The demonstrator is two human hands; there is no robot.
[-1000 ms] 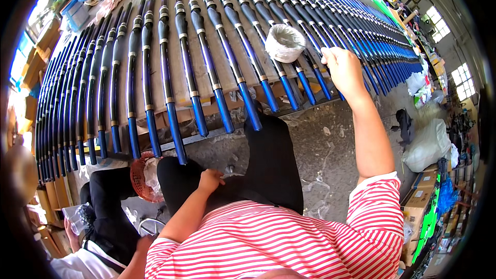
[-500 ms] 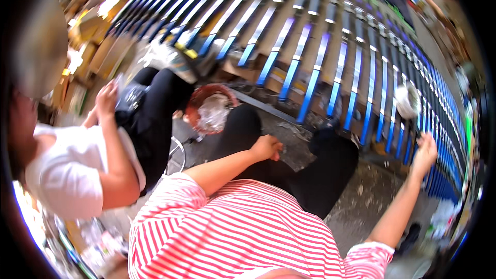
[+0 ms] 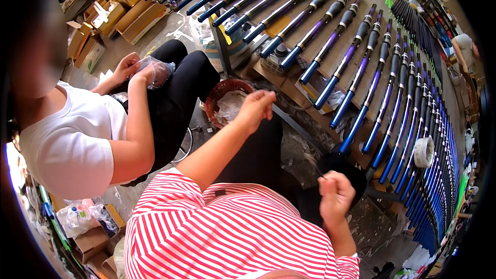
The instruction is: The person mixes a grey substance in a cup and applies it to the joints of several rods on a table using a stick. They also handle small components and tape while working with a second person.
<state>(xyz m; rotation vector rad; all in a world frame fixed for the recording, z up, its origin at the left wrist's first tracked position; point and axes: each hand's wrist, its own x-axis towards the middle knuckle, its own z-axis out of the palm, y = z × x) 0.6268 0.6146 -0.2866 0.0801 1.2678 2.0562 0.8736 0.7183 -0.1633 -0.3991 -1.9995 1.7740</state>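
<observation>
My left hand (image 3: 257,109) is raised in front of my left knee, beside the rods' near ends. Its thumb and fingers are pinched together; anything between them is too small to make out. My right hand (image 3: 337,196) is curled closed above my right thigh. A small dark bit shows at its fingertips, too small to name. Ahead, a long row of fishing rods (image 3: 356,90) with blue butts and black grips lies side by side on a table. Resting on the rods at the right is a white tape-like roll (image 3: 424,152), apart from both hands.
At my left sits a person in a white top (image 3: 77,139), holding a clear plastic bag (image 3: 161,72). A reddish basket (image 3: 211,104) with clear plastic inside stands between us. Cardboard boxes (image 3: 134,18) are piled at the far left. Another person (image 3: 463,49) is at the far right.
My right hand has drawn back from beside the roll to above my thigh. My left hand has moved up and forward. The view has shifted, and the neighbour's hands are lower, on a bag.
</observation>
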